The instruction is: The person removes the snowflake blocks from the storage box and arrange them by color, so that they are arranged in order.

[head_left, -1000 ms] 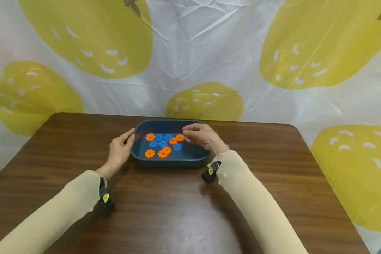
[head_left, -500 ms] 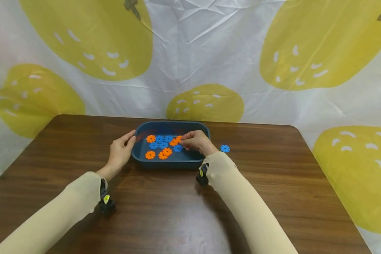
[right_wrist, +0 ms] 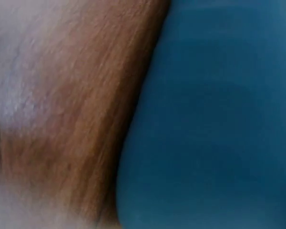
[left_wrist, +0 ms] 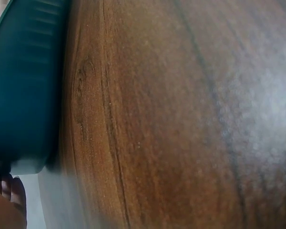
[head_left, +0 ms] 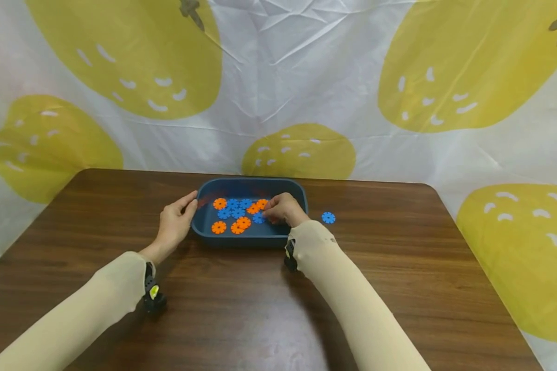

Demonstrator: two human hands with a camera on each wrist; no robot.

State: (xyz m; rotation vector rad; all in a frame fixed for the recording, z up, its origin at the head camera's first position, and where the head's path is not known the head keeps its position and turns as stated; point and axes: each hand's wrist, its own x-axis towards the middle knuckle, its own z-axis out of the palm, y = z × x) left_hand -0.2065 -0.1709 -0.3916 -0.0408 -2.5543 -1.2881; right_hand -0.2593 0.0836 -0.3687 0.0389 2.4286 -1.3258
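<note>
Filling the background, a yellow-and-white cloth (head_left: 306,93) hangs behind the brown tabletop (head_left: 399,247). Near the tabletop's far edge sits a blue tub (head_left: 246,240), its long axis running left to right before you. Your left hand (head_left: 175,219) rests against the tub's left end, thumb and forefinger apart. Your right hand (head_left: 287,209) reaches into the tub's right half, its fingers (head_left: 274,204) bunched together; whether they pinch anything, I cannot tell. Just left of their tips, and slightly toward you, lies the blue disc (head_left: 258,218) inside the tub, nearer your right hand. Being round, it points no way and has no long axis. Orange discs (head_left: 252,209) lie just beyond it.
</note>
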